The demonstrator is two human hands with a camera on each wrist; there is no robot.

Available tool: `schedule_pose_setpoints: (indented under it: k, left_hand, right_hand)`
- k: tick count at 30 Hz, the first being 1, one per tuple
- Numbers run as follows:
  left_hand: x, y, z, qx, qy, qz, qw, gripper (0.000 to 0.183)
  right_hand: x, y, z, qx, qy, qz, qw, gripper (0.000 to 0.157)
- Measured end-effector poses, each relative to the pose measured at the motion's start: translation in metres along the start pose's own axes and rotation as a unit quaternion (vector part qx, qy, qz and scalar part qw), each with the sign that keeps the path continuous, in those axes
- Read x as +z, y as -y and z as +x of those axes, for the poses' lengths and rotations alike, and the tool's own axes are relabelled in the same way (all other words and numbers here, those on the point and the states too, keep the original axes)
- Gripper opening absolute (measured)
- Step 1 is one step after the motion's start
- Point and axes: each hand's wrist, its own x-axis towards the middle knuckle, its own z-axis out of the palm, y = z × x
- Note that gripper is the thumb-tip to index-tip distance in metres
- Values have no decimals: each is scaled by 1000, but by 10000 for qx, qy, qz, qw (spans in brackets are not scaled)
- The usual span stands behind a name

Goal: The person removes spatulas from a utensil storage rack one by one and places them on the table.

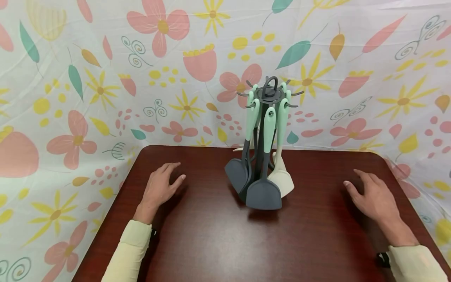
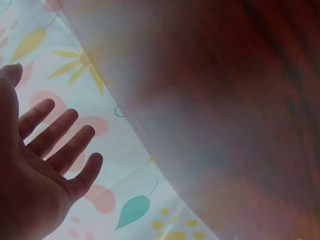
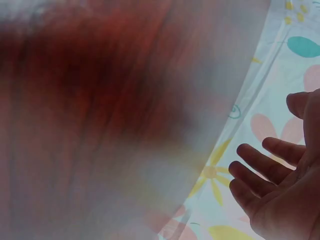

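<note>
A rotating-style utensil stand with a dark top, hooks and a loop handle stands toward the back middle of the table. Mint-handled utensils hang round it: a dark grey turner in front, another dark grey utensil on its left, and a cream-coloured turner on its right. Others behind are partly hidden. To the left of the stand lies my left hand, fingers relaxed and holding nothing. My right hand is farther off on the right side, likewise relaxed with nothing in it. Both wrist views show the fingers spread apart.
The dark red-brown wooden table has rounded back corners. A white cloth printed with flowers and leaves hangs right behind the table and along its sides. The stand is close to the back edge.
</note>
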Motion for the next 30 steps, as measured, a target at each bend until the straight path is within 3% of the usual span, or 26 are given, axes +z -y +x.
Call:
schedule_pose_setpoints:
  k: [16,30]
  left_hand:
    - [-3,-13,6,226,-60,-281,9993,55]
    - [-5,-31,5,259,31,-555,9981,57]
  right_hand:
    - [-7,5,1,59,77,-25,9999,67]
    - [-17,31,2,38,105,-21,9999,66]
